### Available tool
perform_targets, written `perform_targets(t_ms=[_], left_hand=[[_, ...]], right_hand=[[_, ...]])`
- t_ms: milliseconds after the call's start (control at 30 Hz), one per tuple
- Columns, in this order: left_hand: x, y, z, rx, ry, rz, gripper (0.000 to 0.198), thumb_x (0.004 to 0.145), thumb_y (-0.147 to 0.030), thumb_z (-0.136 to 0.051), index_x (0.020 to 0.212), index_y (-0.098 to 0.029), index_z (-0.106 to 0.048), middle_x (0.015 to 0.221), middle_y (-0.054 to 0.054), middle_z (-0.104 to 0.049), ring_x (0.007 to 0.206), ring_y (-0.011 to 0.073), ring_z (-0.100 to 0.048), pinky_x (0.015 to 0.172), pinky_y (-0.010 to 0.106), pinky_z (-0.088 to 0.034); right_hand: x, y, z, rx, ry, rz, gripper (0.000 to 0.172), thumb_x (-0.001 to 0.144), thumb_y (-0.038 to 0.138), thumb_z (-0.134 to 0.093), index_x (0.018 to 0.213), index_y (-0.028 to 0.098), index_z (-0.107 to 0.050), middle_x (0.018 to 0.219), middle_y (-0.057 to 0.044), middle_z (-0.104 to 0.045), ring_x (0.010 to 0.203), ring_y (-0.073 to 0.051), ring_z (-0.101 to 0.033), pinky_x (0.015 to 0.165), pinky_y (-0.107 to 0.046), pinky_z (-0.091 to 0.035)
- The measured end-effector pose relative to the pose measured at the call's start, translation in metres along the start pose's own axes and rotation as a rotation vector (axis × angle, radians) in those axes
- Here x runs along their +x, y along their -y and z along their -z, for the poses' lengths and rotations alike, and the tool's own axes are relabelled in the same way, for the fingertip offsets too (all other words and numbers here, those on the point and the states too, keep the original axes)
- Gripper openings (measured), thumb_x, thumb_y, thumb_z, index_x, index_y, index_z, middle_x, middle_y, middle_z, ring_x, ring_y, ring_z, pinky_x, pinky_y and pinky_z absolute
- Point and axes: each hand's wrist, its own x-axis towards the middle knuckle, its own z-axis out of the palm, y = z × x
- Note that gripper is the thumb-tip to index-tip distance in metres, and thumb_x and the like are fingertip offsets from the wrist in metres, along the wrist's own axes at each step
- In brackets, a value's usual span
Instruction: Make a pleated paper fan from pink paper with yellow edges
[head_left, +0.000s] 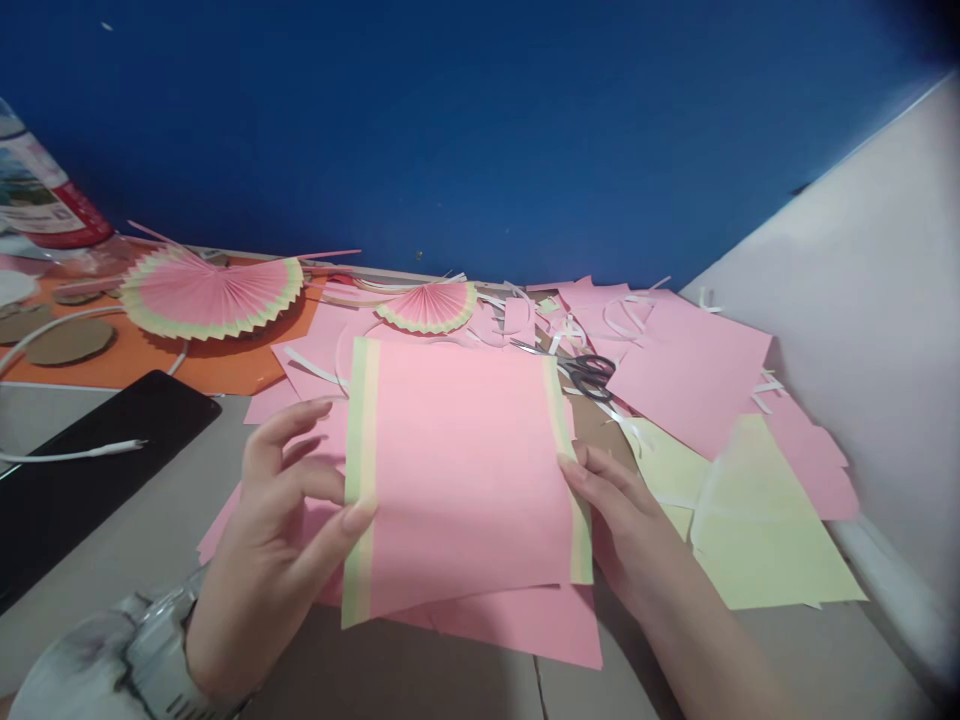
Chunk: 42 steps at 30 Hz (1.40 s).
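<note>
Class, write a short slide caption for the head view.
Left hand and right hand hold a pink sheet with striped edges near pleated fans and scissors.

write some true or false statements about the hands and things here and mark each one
1. The left hand and right hand both hold the sheet. True.
2. The sheet is folded into pleats. False: it shows no pleats, unlike the larger fan behind it.
3. A white cable lies across the phone. True.
4. The scissors are in the right hand. False: they lie beyond it, among the paper scraps.
5. Green and yellow bands run along two opposite edges of the sheet. True.
</note>
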Motion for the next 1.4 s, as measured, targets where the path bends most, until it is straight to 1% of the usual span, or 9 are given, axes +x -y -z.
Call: perform_targets(t_ms=[133,300,567,767,833,933,1067,1267,1400], left_hand=[[-0.008,-0.004,0.003,0.038,0.019,-0.135,0.012,0.079,-0.017,-0.057,0.071,-0.025,-0.053,0.145,-0.011,-0.024,0.137,0.0231,-0.018,0.111,0.044,-0.020],[-0.010,-0.004,0.006,0.116,0.001,-0.332,0.014,0.075,-0.011,-0.056,0.075,-0.025,-0.054,0.151,-0.014,-0.015,0.139,0.0324,-0.008,0.109,0.060,-0.006],[-0.003,-0.011,0.003,0.177,0.093,-0.365,0.021,0.079,-0.005,-0.048,0.079,-0.026,-0.052,0.151,-0.016,-0.017,0.140,0.0194,-0.009,0.113,0.046,-0.004],[0.001,-0.007,0.003,0.164,0.125,-0.253,0.015,0.083,-0.011,-0.049,0.077,-0.024,-0.046,0.148,-0.010,-0.027,0.139,0.0172,-0.016,0.115,0.039,-0.007],[0.001,-0.004,0.003,0.172,0.139,-0.246,0.015,0.083,-0.012,-0.049,0.075,-0.024,-0.045,0.145,-0.008,-0.033,0.138,0.0165,-0.018,0.114,0.036,-0.011],[-0.001,0.003,0.002,0.202,0.152,-0.258,0.014,0.083,-0.014,-0.049,0.074,-0.024,-0.044,0.142,-0.006,-0.039,0.138,0.0179,-0.017,0.111,0.034,-0.014],[-0.003,0.013,0.000,0.242,0.146,-0.227,0.015,0.083,-0.018,-0.050,0.072,-0.023,-0.041,0.140,-0.004,-0.043,0.138,0.0196,-0.017,0.108,0.038,-0.018],[0.000,0.005,-0.001,0.104,0.166,-0.052,0.015,0.088,-0.026,-0.046,0.074,-0.024,-0.039,0.133,0.000,-0.053,0.137,0.0209,-0.020,0.107,0.054,-0.017],[0.001,-0.004,-0.001,0.019,0.175,0.012,0.010,0.089,-0.025,-0.044,0.080,-0.025,-0.039,0.127,0.002,-0.058,0.137,0.0183,-0.024,0.110,0.054,-0.005]], right_hand=[[0.000,0.004,-0.001,0.050,0.024,-0.034,0.026,0.077,0.035,-0.065,0.062,0.020,-0.050,0.064,0.004,-0.042,0.056,-0.009,-0.039,0.052,-0.020,-0.034],[0.001,0.006,0.000,0.097,0.074,-0.066,0.027,0.079,0.034,-0.063,0.062,0.019,-0.047,0.066,0.003,-0.043,0.061,-0.011,-0.042,0.054,-0.020,-0.036],[0.000,0.010,0.005,0.021,-0.056,-0.063,0.032,0.074,0.042,-0.066,0.064,0.020,-0.047,0.065,0.004,-0.043,0.056,-0.010,-0.041,0.048,-0.019,-0.033],[-0.003,0.009,0.005,-0.175,-0.107,0.248,0.027,0.081,0.042,-0.059,0.066,0.022,-0.049,0.076,0.001,-0.049,0.067,-0.013,-0.047,0.055,-0.021,-0.037],[-0.001,0.008,0.006,-0.318,-0.110,0.440,0.017,0.083,0.039,-0.057,0.074,0.024,-0.054,0.091,-0.001,-0.051,0.087,-0.017,-0.050,0.069,-0.025,-0.041],[0.001,0.006,0.009,-0.472,-0.114,0.639,0.014,0.087,0.036,-0.051,0.092,0.028,-0.061,0.119,-0.002,-0.045,0.122,-0.022,-0.036,0.095,-0.031,-0.034],[-0.002,0.007,0.008,-0.469,-0.122,0.665,0.028,0.090,0.044,-0.040,0.101,0.030,-0.061,0.136,0.000,-0.035,0.133,-0.025,-0.024,0.101,-0.037,-0.030],[-0.006,0.011,0.008,-0.639,-0.052,0.803,0.008,0.082,0.022,-0.055,0.090,0.025,-0.055,0.148,0.003,-0.021,0.138,-0.028,-0.013,0.110,-0.048,-0.018],[-0.003,0.011,0.010,-0.754,-0.071,0.920,0.007,0.079,0.020,-0.058,0.078,0.023,-0.051,0.142,-0.001,-0.035,0.137,-0.030,-0.017,0.111,-0.054,-0.014]])
